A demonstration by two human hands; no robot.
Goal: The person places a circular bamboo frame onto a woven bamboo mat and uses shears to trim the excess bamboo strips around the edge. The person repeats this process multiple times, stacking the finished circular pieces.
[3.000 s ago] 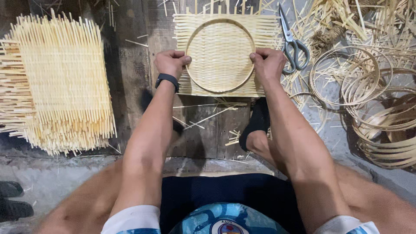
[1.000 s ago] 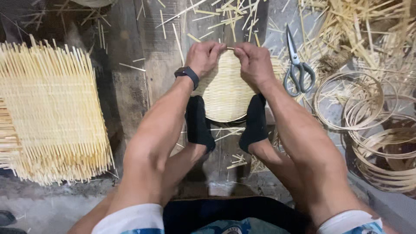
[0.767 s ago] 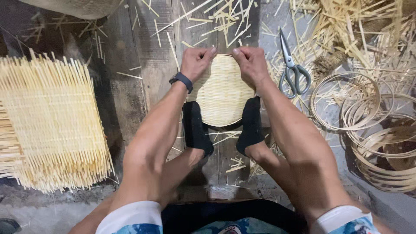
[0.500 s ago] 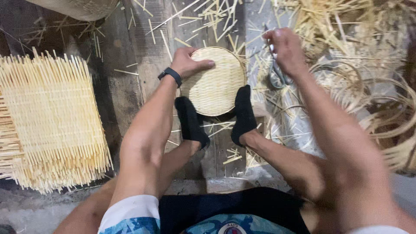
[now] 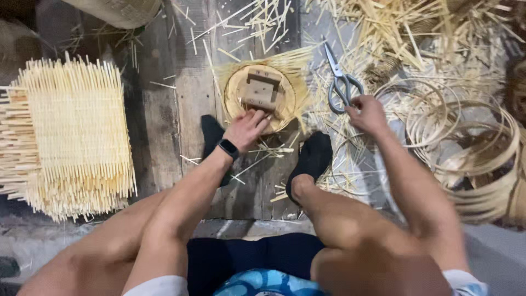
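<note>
A small round woven bamboo basket [image 5: 234,90] lies on the plank floor in front of me, open side up, with a wooden block [image 5: 262,90] inside and loose strip ends fanning out around its rim. My left hand [image 5: 246,129], with a black watch on the wrist, grips the basket's near rim. My right hand [image 5: 366,112] is out to the right, fingertips at the handle loops of a pair of grey scissors [image 5: 341,81] lying on the floor. Whether the fingers have closed on the scissors is unclear.
A stack of square woven bamboo mats [image 5: 71,137] sits at the left. Several bamboo hoops [image 5: 466,142] pile up at the right, with loose strips [image 5: 383,27] scattered behind. My feet in black socks [image 5: 312,159] rest just below the basket. Another basket [image 5: 115,11] is at the top.
The basket now shows its hollow side with the wooden block, where before it showed a woven round face. My right hand left it and moved right to the scissors.
</note>
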